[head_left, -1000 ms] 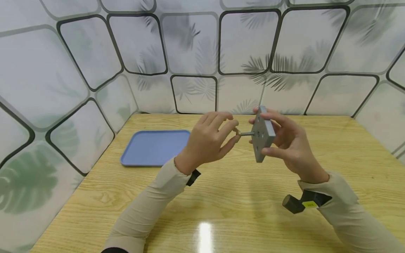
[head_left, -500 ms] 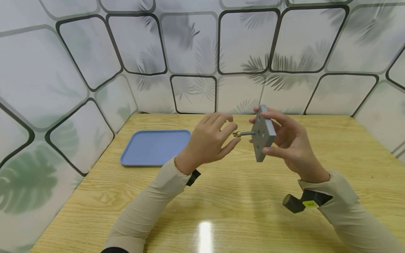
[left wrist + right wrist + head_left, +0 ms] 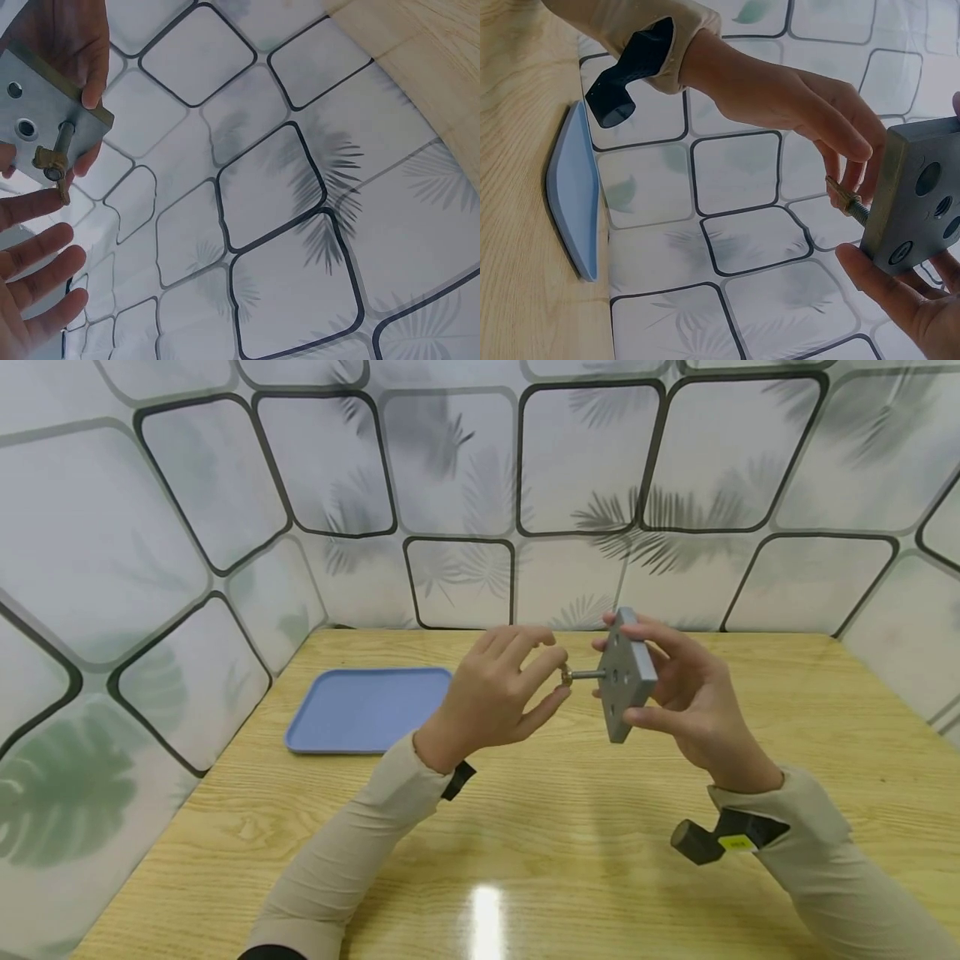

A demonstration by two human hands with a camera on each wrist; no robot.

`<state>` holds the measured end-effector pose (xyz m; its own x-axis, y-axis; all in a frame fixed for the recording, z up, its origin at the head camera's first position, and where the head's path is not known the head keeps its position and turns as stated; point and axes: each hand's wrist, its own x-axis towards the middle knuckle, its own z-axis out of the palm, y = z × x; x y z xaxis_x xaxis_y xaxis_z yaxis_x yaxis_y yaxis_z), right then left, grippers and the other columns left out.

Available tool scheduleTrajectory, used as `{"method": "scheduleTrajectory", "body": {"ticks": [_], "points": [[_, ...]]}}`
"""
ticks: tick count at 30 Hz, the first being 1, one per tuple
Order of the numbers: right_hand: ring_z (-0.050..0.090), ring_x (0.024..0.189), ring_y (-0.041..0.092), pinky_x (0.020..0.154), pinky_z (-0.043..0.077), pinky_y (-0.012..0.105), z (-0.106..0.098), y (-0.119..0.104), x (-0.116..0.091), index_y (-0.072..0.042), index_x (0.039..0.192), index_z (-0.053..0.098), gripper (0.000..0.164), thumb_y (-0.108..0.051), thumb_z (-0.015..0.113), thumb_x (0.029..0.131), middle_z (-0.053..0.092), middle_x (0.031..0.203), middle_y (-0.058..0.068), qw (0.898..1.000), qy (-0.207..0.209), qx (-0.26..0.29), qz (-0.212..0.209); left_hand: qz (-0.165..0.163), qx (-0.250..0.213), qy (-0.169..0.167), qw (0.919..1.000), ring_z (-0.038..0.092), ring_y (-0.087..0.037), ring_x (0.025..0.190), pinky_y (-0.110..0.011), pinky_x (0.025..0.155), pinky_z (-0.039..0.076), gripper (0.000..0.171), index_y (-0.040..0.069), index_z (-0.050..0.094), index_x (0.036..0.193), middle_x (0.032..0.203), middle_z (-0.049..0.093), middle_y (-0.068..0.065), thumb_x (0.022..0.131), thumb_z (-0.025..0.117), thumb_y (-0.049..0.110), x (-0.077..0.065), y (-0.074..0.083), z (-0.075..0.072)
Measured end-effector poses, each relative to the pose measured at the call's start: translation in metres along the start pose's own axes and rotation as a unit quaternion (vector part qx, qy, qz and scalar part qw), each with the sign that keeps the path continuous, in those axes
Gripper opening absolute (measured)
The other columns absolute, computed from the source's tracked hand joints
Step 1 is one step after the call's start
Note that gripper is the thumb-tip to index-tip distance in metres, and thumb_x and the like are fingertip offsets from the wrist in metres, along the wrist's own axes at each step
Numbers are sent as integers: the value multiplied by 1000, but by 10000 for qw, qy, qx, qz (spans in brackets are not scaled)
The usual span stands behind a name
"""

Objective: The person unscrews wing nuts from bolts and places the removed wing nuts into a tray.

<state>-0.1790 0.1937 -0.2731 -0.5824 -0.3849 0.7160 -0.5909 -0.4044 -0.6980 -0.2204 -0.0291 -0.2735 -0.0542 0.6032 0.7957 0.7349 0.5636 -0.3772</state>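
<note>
My right hand [image 3: 686, 693] holds a grey metal plate [image 3: 624, 681] by its edges, tilted upright above the table. Several round holes show in its face, and a bolt [image 3: 588, 675] sticks out of it toward the left. A brass-coloured wing nut [image 3: 567, 675] sits at the bolt's free end. My left hand [image 3: 498, 689] pinches the wing nut between thumb and forefinger, its other fingers loosely bent. In the left wrist view a fingertip meets one wing of the wing nut [image 3: 51, 161]. From the right wrist view, the plate [image 3: 919, 202] partly hides the bolt.
A blue tray [image 3: 367, 710] lies on the wooden table [image 3: 525, 843] at the left, partly behind my left hand. A patterned curtain [image 3: 465, 460] stands behind the table and along its sides. Dark cameras [image 3: 701, 843] are strapped to both wrists.
My left fingers came off the wing nut half a second ago, baring it, and now close on it again. The plate stays almost where it was in my right hand.
</note>
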Motion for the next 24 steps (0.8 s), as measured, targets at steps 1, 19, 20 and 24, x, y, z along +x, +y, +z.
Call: {"method": "scheduleTrajectory", "body": {"ticks": [1, 19, 20, 24], "points": [[48, 125, 30, 86, 54, 43, 0, 0, 0, -1, 136, 45, 62, 7, 67, 79, 37, 145, 20, 10000, 0, -1, 1, 30, -34, -86, 10000, 60, -23, 92, -35, 85, 49, 27, 9, 63, 96, 101, 61, -8, 84, 65, 34, 0, 0, 0], [48, 124, 30, 86, 54, 43, 1, 0, 0, -1, 136, 45, 63, 8, 68, 78, 36, 145, 21, 10000, 9, -60, 74, -355, 526, -61, 9980, 62, -21, 88, -34, 85, 50, 15, 13, 66, 90, 96, 64, -5, 89, 60, 27, 0, 1, 3], [48, 124, 30, 86, 54, 43, 2, 0, 0, -1, 136, 45, 63, 8, 68, 78, 36, 145, 21, 10000, 14, -55, 79, -362, 543, -18, 9979, 62, -21, 88, -34, 85, 50, 14, 13, 67, 90, 96, 64, -5, 89, 60, 25, 0, 0, 2], [48, 125, 30, 87, 54, 43, 2, 0, 0, -1, 136, 45, 62, 8, 67, 79, 36, 146, 21, 9999, 36, -59, 79, -235, 373, 135, 9989, 62, -21, 87, -34, 84, 50, 16, 11, 66, 93, 96, 64, -6, 87, 63, 26, 1, 0, 0]]}}
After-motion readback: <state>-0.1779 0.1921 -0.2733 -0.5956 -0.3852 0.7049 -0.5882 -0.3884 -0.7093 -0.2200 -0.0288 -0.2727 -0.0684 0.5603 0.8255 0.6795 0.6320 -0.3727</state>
